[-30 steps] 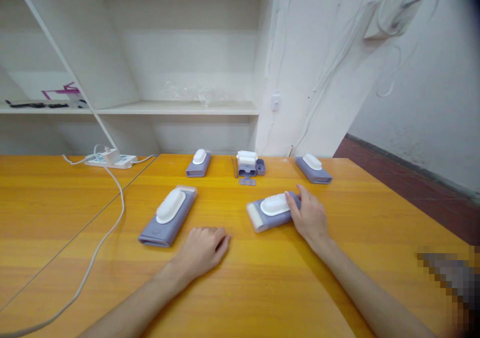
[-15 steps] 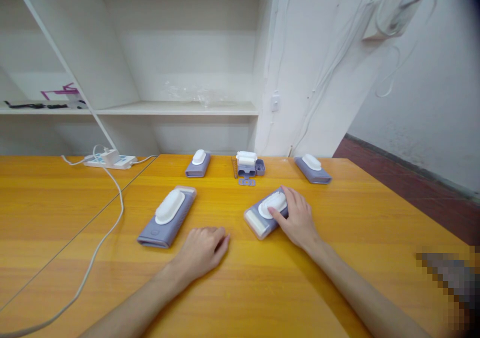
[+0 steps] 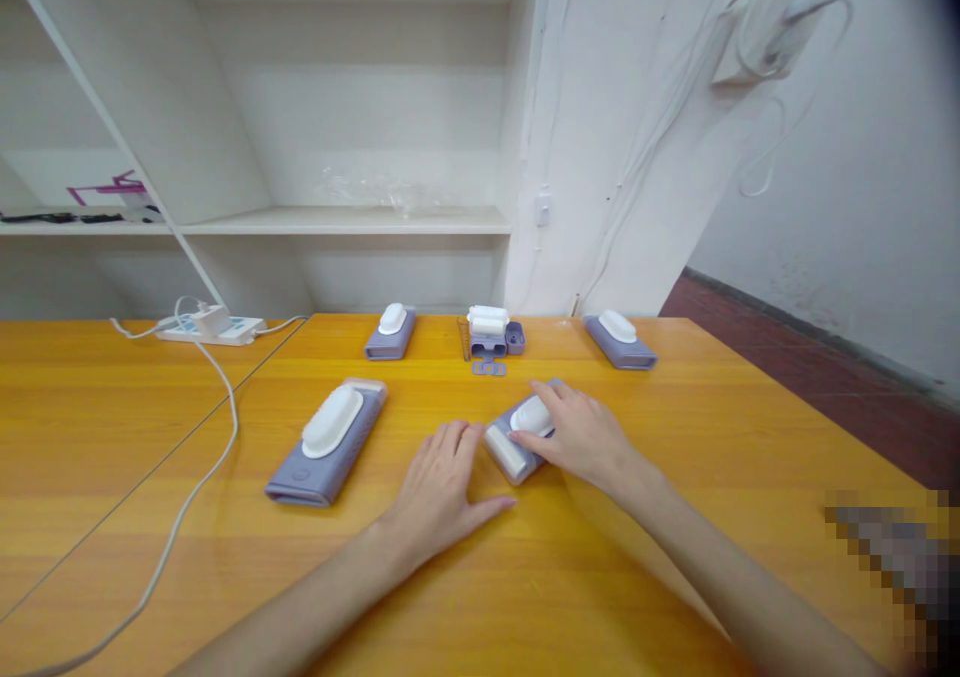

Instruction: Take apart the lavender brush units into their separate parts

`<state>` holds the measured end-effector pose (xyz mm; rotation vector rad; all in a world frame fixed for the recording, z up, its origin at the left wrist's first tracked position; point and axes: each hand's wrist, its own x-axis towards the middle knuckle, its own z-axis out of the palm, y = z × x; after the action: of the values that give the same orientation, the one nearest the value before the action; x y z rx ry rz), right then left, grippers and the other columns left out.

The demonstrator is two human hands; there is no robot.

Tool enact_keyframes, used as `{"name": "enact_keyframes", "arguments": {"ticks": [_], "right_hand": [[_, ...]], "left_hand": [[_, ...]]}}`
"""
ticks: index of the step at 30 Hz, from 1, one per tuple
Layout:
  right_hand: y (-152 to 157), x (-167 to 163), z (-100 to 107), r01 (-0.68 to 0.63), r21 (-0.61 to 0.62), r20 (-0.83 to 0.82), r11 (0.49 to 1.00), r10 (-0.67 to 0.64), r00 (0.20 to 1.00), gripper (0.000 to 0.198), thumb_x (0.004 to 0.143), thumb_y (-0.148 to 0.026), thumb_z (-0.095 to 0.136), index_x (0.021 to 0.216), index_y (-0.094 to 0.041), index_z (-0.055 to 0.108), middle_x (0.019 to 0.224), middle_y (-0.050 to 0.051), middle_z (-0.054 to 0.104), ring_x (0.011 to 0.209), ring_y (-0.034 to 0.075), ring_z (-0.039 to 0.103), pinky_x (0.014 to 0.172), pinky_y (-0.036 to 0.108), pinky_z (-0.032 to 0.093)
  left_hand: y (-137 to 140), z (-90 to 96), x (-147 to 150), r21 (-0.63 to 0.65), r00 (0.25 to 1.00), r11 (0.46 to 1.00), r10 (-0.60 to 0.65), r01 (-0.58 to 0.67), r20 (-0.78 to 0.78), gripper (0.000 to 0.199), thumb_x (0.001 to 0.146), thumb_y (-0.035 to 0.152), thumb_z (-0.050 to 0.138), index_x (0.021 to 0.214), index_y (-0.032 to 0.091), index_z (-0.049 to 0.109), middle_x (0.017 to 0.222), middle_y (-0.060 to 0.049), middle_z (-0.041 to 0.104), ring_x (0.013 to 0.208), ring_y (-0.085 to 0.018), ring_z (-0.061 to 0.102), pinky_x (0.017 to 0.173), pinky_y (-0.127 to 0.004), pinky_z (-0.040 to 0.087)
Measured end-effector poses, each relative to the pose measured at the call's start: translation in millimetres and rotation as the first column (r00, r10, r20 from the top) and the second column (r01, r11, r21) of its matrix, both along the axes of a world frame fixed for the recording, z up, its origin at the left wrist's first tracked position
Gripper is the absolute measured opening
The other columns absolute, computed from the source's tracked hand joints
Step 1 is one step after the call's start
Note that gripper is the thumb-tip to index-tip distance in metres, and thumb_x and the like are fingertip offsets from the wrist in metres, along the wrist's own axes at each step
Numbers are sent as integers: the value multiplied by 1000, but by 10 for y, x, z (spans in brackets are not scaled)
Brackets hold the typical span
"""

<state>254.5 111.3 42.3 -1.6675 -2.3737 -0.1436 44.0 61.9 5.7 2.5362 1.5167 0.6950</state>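
My R hand (image 3: 581, 437) is closed over a purple case (image 3: 503, 428) lying flat on the wooden table (image 3: 480, 597), a bit R of ctr, turned at an angle. My thumb presses by the white oval pc. (image 3: 531, 416) on its top; my other fingers reach over the far end, & a pale strip shows at the near end. My L hand (image 3: 448, 482) is empty, w/ fingers loosely spread & thumb out to the R; its fingertips are right by the case's L edge, can't tell if touching. To the L lies a 2nd case (image 3: 346, 465), same purple, w/ its own white oval top & a small oval mark (image 3: 301, 475) on the near end; any lettering there is too small to read. Farther back, a far-L case (image 3: 385, 349) & a far-R case (image 3: 624, 351) flank a small group of parts: white rolls (image 3: 488, 321) on a purple holder (image 3: 488, 348), a small purple cup (image 3: 514, 337), a flat cut-out pc. (image 3: 489, 368) in front, & a brown coil (image 3: 464, 339) beside. Back L, a white power strip (image 3: 234, 333) has blue patches, no text legible at this size; a white cable (image 3: 234, 422) runs down the table's L side.
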Motion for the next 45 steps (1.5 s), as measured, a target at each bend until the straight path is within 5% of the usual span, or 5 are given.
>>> {"name": "enact_keyframes", "arguments": {"ticks": [6, 16, 22, 45], "right_hand": [[60, -144, 274, -49, -135, 203, 990, 76, 976, 37, 80, -46, 47, 94, -19, 68, 91, 13, 67, 87, 29, 63, 73, 35, 45], [104, -452, 430, -136, -270, 348, 953, 229, 909, 29, 72, -26, 52, 89, -14, 71, 89, 17, 69, 84, 30, 66, 70, 35, 48], [104, -559, 429, -145, -326, 370, 934, 267, 890, 26, 70, -23, 59, 90, -13, 72, 90, 17, 69, 88, 28, 65, 75, 32, 49], [141, -465, 329, -216, -247, 346, 945, 295, 891, 25, 70, -19, 53, 89, -13, 68, 86, 16, 68, 81, 29, 66, 66, 34, 49]], "left_hand": [[199, -45, 324, -13, 988, 998, -66, 69, 141, 88, 65, 56, 69, 134, 23, 28, 134, -11, 45, 120, -28, 44, 98, -42, 36], [216, -71, 395, -28, 991, 1000, 11, -7, 136, 51, 70, 48, 65, 111, 23, 47, 105, -5, 60, 98, -25, 55, 83, -38, 41], [212, -105, 414, -12, 994, 999, 36, -35, 108, 47, 70, 51, 64, 102, 20, 50, 97, -7, 61, 93, -25, 56, 82, -39, 40], [213, -81, 399, 16, 998, 999, 42, -43, 52, 44, 69, 48, 65, 97, 19, 49, 95, -6, 60, 91, -25, 55, 80, -38, 40]]}}
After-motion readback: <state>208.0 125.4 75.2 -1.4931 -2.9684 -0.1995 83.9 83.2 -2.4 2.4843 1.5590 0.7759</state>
